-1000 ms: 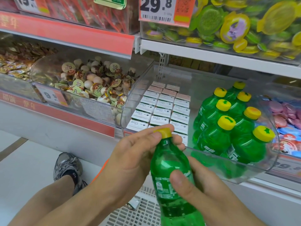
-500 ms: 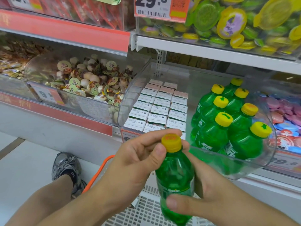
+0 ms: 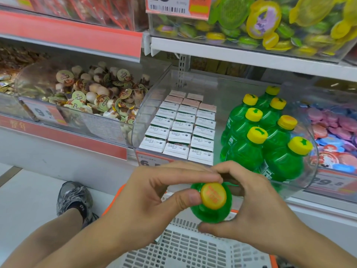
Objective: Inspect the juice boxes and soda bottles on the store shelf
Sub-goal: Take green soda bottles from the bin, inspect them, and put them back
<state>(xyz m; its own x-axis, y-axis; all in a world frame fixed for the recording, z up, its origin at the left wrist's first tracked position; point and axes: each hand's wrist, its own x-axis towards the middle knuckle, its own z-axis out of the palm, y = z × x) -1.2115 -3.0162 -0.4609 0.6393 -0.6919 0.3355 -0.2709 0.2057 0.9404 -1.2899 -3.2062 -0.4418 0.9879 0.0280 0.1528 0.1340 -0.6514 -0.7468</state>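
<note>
Green translucent plastic soda bottle [image 3: 210,211] is held in front of the shelf, tilted so its round yellow cap [image 3: 213,195] faces the camera; orange print on the cap is too blurred to read. Left hand [image 3: 152,198] pinches the cap, thumb against its near edge and fingers curled over the far side. Right hand [image 3: 257,206] is clamped around the bottle body, thumb below and fingers wrapped behind.

Directly beyond the hands, a clear curved plastic shelf bin [image 3: 301,117] holds both product groups. White-topped small juice boxes [image 3: 181,130] stand in three tidy rows in its left half. Seven green soda bottles with yellow caps [image 3: 257,144] stand upright, touching one another, in its right half, just beside the juice boxes.

A white plastic lattice basket with orange rim [image 3: 185,246] sits below the hands. A grey sneaker [image 3: 74,198] rests on the pale floor at left. A neighbouring clear bin [image 3: 25,78] to the left contains small sealed cups.
</note>
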